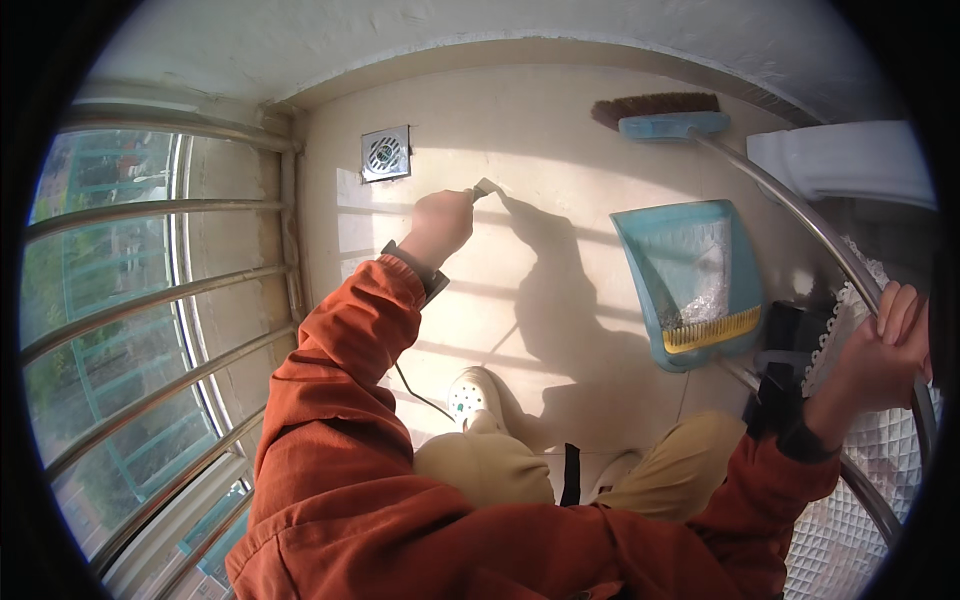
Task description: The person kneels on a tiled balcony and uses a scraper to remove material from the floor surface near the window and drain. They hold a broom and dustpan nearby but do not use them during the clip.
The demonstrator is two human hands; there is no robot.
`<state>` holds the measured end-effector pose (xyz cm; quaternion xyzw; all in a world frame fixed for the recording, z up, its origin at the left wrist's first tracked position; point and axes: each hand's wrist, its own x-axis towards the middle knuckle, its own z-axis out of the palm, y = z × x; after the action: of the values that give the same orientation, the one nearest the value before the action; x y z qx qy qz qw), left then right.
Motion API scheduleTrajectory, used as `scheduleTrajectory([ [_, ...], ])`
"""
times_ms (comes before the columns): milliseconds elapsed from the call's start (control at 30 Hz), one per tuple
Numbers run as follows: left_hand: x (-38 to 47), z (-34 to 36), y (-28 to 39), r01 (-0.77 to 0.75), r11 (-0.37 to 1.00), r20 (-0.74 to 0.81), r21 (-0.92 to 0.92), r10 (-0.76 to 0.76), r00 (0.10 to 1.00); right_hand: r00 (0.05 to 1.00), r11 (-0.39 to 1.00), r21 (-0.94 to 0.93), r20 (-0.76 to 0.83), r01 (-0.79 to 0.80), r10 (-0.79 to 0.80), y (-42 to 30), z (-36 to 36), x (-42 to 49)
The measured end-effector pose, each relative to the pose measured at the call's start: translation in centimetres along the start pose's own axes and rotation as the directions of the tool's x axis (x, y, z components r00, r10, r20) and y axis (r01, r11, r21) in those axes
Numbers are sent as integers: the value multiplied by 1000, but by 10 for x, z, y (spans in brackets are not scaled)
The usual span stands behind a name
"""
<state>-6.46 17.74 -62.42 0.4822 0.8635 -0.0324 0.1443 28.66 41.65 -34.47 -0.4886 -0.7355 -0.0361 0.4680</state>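
Note:
My left hand (439,225) is closed around a small flat scraper (487,186), its blade angled down close to the sunlit tile floor, just right of a metal floor drain (385,154). At the right edge, my right hand (889,356) grips the curved-looking metal handle of a broom (671,125). The broom's blue head and brown bristles rest on the floor near the far wall. Between my hands lies a teal dustpan (694,262) with a yellow comb edge and pale debris inside; its metal handle runs beneath my right forearm.
Metal railings (157,217) line a window at left. A white molded base (840,161) stands at upper right, above a lace-edged quilted cover (847,517) at lower right. My feet, one in a cream clog (475,396), are on the floor; a dark cord lies beside it.

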Motion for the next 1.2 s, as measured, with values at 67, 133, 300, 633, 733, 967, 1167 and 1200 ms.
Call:
scheduleTrajectory([
  [67,-2,3,0,72,995,-133,-67,-80,988,995,981,-163,20,102,-101,16,-3,-1],
  [133,0,0,2,114,987,-122,-115,-128,984,987,971,-177,28,158,-156,29,-3,-4],
  [300,2,-17,11,165,986,191,-9,-161,968,973,889,458,199,13,-117,41,-6,-5],
  [633,8,-29,11,132,991,27,0,-132,991,968,721,693,170,17,-186,91,-19,-22],
  [733,6,-30,12,152,985,59,87,-158,986,970,647,762,165,-9,-180,88,-14,-27],
  [967,2,-25,21,151,988,-82,-20,-152,985,947,855,439,30,276,-321,41,2,-41],
  [1167,-16,-20,35,126,992,202,21,-128,971,956,353,904,284,-240,-77,26,-2,-35],
  [1200,-16,-21,37,104,994,109,19,-106,988,964,412,879,265,-239,-8,27,-2,-35],
])
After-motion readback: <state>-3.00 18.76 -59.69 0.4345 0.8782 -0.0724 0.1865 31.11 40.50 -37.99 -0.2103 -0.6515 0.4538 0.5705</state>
